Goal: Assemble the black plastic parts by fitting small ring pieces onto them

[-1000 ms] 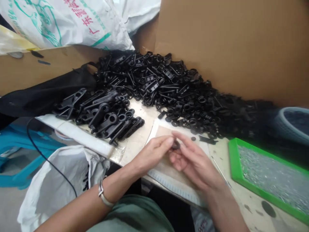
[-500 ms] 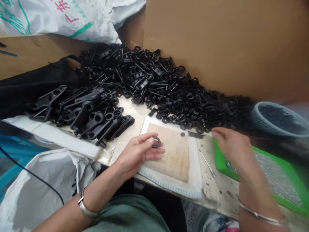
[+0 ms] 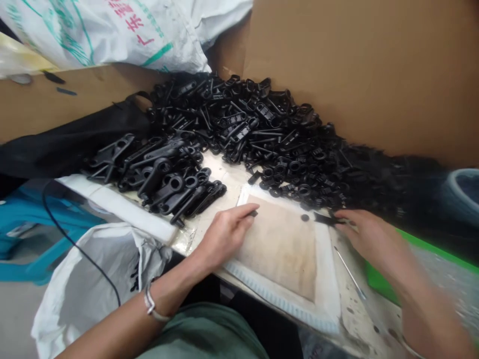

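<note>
My left hand (image 3: pixel 226 237) is closed in a pinch above the left side of a tan work pad (image 3: pixel 280 249). Between its thumb and fingers is a small black ring (image 3: pixel 254 213), seen edge-on and mostly covered. My right hand (image 3: pixel 368 232), a little blurred, has its thumb and forefinger closed about the right end of a flat black strip (image 3: pixel 324 218). That strip lies at the pad's upper right corner. A small black disc (image 3: pixel 305 218) rests just left of it. Below the strip lies a thin metal tool (image 3: pixel 350 274).
A large heap of black plastic parts (image 3: pixel 243 124) fills the back of the table. Black arm-shaped pieces (image 3: pixel 168 189) are stacked left. A green tray (image 3: pixel 377 281) and a blue basket (image 3: pixel 464 187) stand right. A white sack (image 3: pixel 93 264) hangs open below left.
My right hand has come down to the black strip's end. My left hand has turned over, so the ring now shows edge-on. The view has shifted left.
</note>
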Available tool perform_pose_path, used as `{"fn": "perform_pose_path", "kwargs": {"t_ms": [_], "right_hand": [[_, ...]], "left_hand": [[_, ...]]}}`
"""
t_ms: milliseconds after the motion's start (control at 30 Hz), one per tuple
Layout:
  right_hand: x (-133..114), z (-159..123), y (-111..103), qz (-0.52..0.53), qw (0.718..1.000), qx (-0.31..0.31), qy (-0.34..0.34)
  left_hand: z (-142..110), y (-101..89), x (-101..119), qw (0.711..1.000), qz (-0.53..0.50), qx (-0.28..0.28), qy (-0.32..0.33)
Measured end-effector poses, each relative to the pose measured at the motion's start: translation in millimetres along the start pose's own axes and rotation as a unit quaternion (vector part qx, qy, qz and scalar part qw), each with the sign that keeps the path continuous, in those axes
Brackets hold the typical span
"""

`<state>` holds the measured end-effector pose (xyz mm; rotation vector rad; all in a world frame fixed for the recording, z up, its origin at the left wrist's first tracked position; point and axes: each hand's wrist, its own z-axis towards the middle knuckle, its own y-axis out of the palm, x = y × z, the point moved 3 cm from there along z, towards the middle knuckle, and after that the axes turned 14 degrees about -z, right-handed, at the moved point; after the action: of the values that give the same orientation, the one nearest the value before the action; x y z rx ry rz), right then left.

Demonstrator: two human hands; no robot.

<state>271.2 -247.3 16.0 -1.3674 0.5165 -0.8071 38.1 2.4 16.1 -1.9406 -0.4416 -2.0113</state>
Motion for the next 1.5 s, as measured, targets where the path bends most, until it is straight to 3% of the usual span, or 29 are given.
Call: {"fn": "perform_pose_path", "kwargs": {"t_ms": [100,200,333,567,667,800,1000,1267,1400,1500], "right_hand": [[1.1,-0.7,1.5,0.026,0.999,0.034,-0.018],[-9.5,2.1,-10.1,0.08,0.994,0.054,-0.042],[-37.4,17.1,-34.4,0.15,0.984,0.089,-0.038],[-64.9,84.9,-54.7,0.067,0.987,0.134,0.063],[-78.9,107.9,-55.1,0.051,0.987,0.141,0.057],[-113.1,128.0,-49.8,0.044,0.989,0.138,-0.008],[-147.3,158.0,-44.0,0.055,0.989,0.133,-0.032],[-183.3,190.4,-64.7,0.157,0.97,0.178,-0.061],[-204.9,209.4,-66.9,0.21,0.96,0.157,-0.098],[-199.4,214.8,-71.4,0.265,0.951,0.137,-0.082]], "left_hand": [[3.0,-1.2,1.4,0.97,0.213,-0.028,0.114],[2.4,-3.4,-3.1,0.928,0.349,-0.039,0.127],[0.8,-2.3,-4.9,0.9,0.415,-0.062,0.118],[7.0,20.9,1.4,0.863,0.47,-0.112,0.145],[7.4,25.9,3.6,0.867,0.458,-0.131,0.148],[5.8,21.4,2.0,0.889,0.415,-0.14,0.13],[-2.8,7.5,1.6,0.927,0.333,-0.088,0.147],[-11.0,-3.8,-5.0,0.949,0.236,-0.016,0.206],[-11.5,-5.6,-5.0,0.95,0.212,-0.012,0.227],[-14.4,-10.2,-3.8,0.957,0.188,-0.005,0.22]]}}
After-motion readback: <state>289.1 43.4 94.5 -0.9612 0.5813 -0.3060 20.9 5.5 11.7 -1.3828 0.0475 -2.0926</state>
